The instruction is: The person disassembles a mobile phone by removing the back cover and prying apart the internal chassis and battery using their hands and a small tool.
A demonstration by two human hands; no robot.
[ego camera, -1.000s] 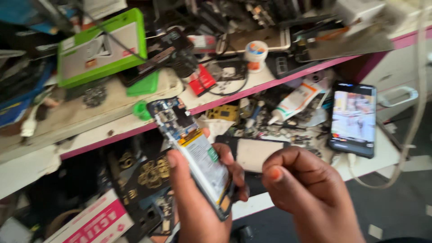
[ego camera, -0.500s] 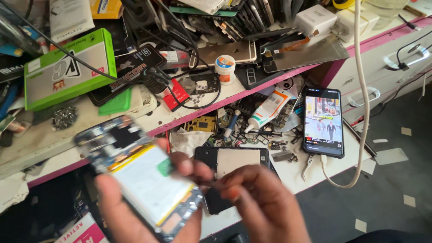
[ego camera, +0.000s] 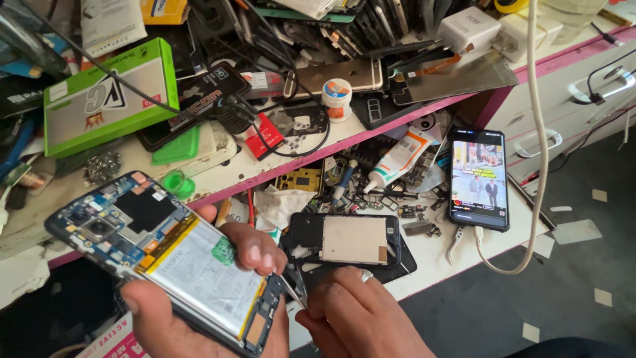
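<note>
My left hand (ego camera: 199,311) holds an opened phone (ego camera: 165,255) with its back cover off, showing a white battery, circuit boards and camera modules. The phone lies flat across my palm, its camera end pointing upper left. My right hand (ego camera: 361,315) pinches a thin metal tool (ego camera: 291,292) whose tip touches the phone's lower right edge. A ring shows on one finger. Just beyond my hands a detached phone frame (ego camera: 348,240) with a pale panel lies on the white lower shelf (ego camera: 437,258).
A lit phone (ego camera: 478,176) on a white cable (ego camera: 540,132) plays video at the right. A white glue tube (ego camera: 397,159), loose parts and screws litter the shelf. The upper shelf carries a green box (ego camera: 109,96), chargers (ego camera: 467,30), screens and cables.
The opened phone has tilted from upright on its edge to lying flat in my left hand. My right hand has come in with the tool against its lower edge. The view has shifted.
</note>
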